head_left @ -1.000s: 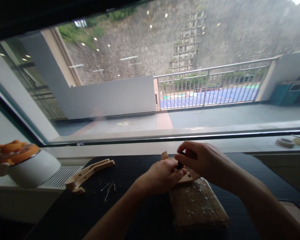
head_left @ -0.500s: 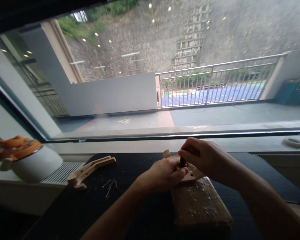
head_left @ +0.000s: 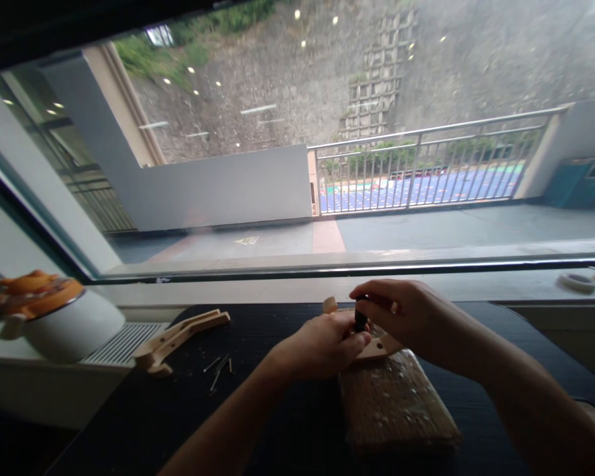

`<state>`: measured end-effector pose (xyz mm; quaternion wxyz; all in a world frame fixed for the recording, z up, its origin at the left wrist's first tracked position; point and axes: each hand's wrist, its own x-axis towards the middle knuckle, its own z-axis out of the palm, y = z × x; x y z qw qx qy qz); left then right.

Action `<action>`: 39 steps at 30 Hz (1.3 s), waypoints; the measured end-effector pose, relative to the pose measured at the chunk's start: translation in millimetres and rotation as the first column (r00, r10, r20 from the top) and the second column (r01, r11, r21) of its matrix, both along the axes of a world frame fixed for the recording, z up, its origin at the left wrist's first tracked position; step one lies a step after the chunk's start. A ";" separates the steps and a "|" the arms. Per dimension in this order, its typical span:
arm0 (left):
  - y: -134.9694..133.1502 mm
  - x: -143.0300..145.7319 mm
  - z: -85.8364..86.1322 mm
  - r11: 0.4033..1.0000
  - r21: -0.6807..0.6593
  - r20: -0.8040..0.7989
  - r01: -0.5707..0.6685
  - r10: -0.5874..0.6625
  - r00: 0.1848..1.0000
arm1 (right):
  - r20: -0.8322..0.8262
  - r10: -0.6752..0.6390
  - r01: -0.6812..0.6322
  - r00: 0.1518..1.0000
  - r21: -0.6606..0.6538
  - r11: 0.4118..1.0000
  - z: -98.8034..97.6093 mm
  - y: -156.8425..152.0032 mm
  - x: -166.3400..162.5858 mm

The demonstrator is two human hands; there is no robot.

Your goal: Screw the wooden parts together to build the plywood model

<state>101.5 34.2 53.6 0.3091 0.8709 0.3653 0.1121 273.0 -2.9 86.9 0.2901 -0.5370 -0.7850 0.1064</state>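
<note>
My right hand (head_left: 396, 307) pinches the top of a small black handle (head_left: 361, 316) that stands upright; its lower end is hidden. My left hand (head_left: 322, 340) presses on a pale wooden piece (head_left: 377, 348) with a dark hole, its fingers beside the foot of the black handle. The wooden piece rests on a brown block (head_left: 396, 403) wrapped in clear film. To the left lies a second wooden piece (head_left: 181, 338), long and forked, with small holes. Several thin metal pins or screws (head_left: 221, 370) are scattered near it.
All this lies on a black tabletop (head_left: 287, 423) below a large window. A white pot with an orange lid (head_left: 74, 324) stands at the left on the sill. A roll of tape (head_left: 576, 283) lies on the sill at the right. A vent grille (head_left: 123, 342) is beside the pot.
My right hand has shifted slightly left, and its fingers have turned about the black handle, so more of the handle shows. My left hand stays nearly in place.
</note>
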 end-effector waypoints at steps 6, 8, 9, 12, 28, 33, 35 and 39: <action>0.8 1.1 0.1 1.000 0.011 -0.022 -0.012 0.012 1.000 | -0.020 -0.029 0.029 0.999 0.000 1.000 -3.2 4.4 -2.4; 1.1 0.8 -0.7 1.000 0.015 -0.010 -0.001 0.001 1.000 | -0.009 -0.051 0.051 0.999 0.004 0.999 -4.0 5.7 -2.9; 1.3 0.6 -1.1 1.000 0.020 0.000 0.006 -0.006 1.000 | -0.002 -0.062 0.062 0.998 0.004 0.998 -4.5 6.4 -3.0; 2.1 0.4 -1.9 0.999 0.031 0.019 0.018 -0.018 1.000 | 0.011 -0.102 0.102 0.995 0.000 0.995 -6.6 8.2 -3.8; 2.0 -0.5 -3.9 1.000 -0.008 0.022 0.018 -0.017 1.000 | -0.085 0.024 -0.029 0.996 -0.058 0.998 0.2 -1.3 -5.3; 1.1 0.6 -1.5 1.000 -0.009 -0.017 -0.009 0.009 1.000 | -0.059 -0.025 0.022 0.998 -0.047 0.999 -3.1 4.2 -6.3; 0.9 0.6 -0.6 1.000 -0.012 -0.030 -0.002 0.002 1.000 | -0.032 -0.053 0.052 0.998 -0.032 0.998 -3.6 5.2 -7.3; 0.5 0.4 0.9 1.000 -0.005 -0.053 0.008 -0.008 0.999 | -0.001 -0.096 0.096 0.995 -0.011 0.995 -3.4 4.0 -7.6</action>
